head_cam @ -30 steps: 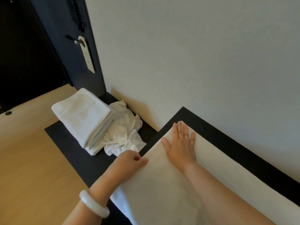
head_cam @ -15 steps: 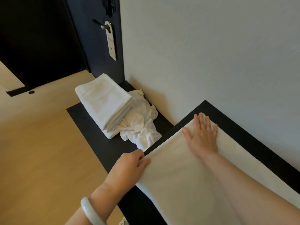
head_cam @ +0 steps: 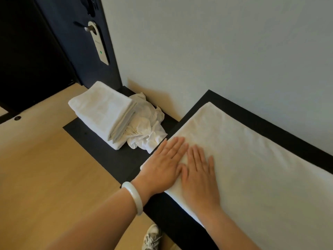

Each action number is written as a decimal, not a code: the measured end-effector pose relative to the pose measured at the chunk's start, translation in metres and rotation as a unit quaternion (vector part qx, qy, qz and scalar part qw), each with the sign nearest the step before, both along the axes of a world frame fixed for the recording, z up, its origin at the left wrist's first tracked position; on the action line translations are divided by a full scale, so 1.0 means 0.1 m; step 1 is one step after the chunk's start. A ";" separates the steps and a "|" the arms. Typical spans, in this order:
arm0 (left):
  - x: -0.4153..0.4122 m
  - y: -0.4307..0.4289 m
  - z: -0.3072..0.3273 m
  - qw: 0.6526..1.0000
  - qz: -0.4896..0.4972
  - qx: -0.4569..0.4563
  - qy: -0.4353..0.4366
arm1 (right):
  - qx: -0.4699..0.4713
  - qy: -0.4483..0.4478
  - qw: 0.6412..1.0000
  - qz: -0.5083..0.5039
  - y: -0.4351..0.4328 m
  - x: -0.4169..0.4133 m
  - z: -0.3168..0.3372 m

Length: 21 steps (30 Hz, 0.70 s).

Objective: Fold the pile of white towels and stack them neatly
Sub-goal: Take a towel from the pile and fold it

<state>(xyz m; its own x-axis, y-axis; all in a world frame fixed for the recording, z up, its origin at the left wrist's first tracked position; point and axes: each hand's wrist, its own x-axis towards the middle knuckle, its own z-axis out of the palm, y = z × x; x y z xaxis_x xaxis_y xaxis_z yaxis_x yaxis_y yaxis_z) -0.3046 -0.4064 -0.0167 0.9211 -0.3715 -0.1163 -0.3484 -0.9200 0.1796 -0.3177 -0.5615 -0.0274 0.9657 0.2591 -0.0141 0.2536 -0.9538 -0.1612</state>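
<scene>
Flat now — left hand (head_cam: 162, 166) beside right hand (head_cam: 197, 179) (towel (head_cam: 252, 156)).

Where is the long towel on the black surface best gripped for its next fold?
Likely the two corners of its short left end, approached from the left. The long towel lies flat on the black surface, so only edges can be pinched; that end lies under the left hand and right hand, and the far edge runs near the wall.

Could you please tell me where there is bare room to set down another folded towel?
The low black platform is bare in front of the folded stack and crumpled cloth, beside the wood floor. Its back corner is crowded; the spread towel nearly fills the counter.
</scene>
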 end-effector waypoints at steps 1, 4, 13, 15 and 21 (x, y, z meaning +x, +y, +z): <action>0.01 0.00 -0.01 1.000 0.000 -0.002 -0.001 | -0.028 0.001 0.999 -0.016 -0.18 -0.12 -0.05; 0.01 0.01 -0.01 1.000 -0.001 -0.010 0.017 | -0.071 -0.023 0.995 -0.070 -0.75 -0.40 -0.11; 0.08 -0.81 0.07 0.999 -0.018 -0.028 -0.014 | -0.030 -0.030 0.986 -0.164 -0.61 -0.10 0.09; 0.09 -0.81 -0.03 1.000 -0.014 -0.021 -0.013 | -0.028 -0.019 0.987 -0.157 -0.80 -0.31 0.00; 0.07 -0.79 -0.14 0.995 -0.016 -0.048 -0.080 | -0.048 -0.003 0.962 -0.270 -2.02 -1.18 -0.04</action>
